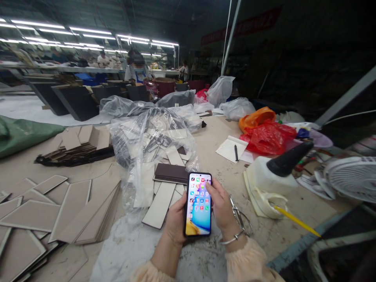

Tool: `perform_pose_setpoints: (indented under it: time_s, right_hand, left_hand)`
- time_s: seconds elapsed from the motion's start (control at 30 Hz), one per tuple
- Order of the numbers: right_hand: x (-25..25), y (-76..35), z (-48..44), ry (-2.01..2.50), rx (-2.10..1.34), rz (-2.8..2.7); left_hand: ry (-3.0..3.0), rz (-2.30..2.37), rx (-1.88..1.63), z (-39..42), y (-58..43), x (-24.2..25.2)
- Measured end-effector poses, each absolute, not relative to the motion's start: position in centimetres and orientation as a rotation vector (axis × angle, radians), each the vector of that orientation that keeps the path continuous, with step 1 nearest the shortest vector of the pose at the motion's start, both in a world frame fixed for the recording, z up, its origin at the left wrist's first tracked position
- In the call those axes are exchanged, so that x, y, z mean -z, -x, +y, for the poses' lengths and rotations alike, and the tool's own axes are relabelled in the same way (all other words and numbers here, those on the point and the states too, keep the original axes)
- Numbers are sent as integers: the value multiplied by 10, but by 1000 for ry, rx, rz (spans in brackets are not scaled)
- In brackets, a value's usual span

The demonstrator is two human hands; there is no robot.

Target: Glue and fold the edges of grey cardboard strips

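A smartphone (198, 207) with a lit screen of app icons is held upright over the near part of the table. My left hand (176, 221) wraps round its left edge, the fingers behind it hidden. On the other side my right hand (221, 203) grips the right edge, its thumb over the upper right of the screen. A bracelet (235, 237) circles my right wrist. Just behind the phone lie a stack of dark brown strips (170, 172) and a pale, dark-edged strip (158, 205), at the mouth of a clear plastic bag (138, 137) full of cut pieces.
Beige panels (32, 215) spread over the left, with another stack (85, 141) behind. To the right are a notepad (227, 147) with a pen (236, 152), red bag (264, 137), white bottle (267, 178) with black nozzle, yellow stick (296, 221) and fan (352, 176). People work far back.
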State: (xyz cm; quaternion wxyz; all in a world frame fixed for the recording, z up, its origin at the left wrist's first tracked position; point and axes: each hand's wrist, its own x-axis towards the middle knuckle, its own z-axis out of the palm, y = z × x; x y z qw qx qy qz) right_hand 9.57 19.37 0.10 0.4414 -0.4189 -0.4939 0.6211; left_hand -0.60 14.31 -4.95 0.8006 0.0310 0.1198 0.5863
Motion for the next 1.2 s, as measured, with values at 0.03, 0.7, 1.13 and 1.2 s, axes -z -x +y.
perform_pose_setpoints:
  time_s: [0.03,0.7,1.13,1.2]
  right_hand:
    - [-1,-96,194,1025,-1540,-1228]
    - [11,-100,199,1043,-1474,-1176]
    - [16,-101,201,1053,-1419,-1235]
    - [14,-100,200,1043,-1447,-1211]
  left_hand:
    - [-63,267,-1255,143,6,50]
    - [-33,365,-1275,142,0,53]
    - [-37,383,-1274,142,-1,54]
    - [-30,381,-1275,142,-1,54]
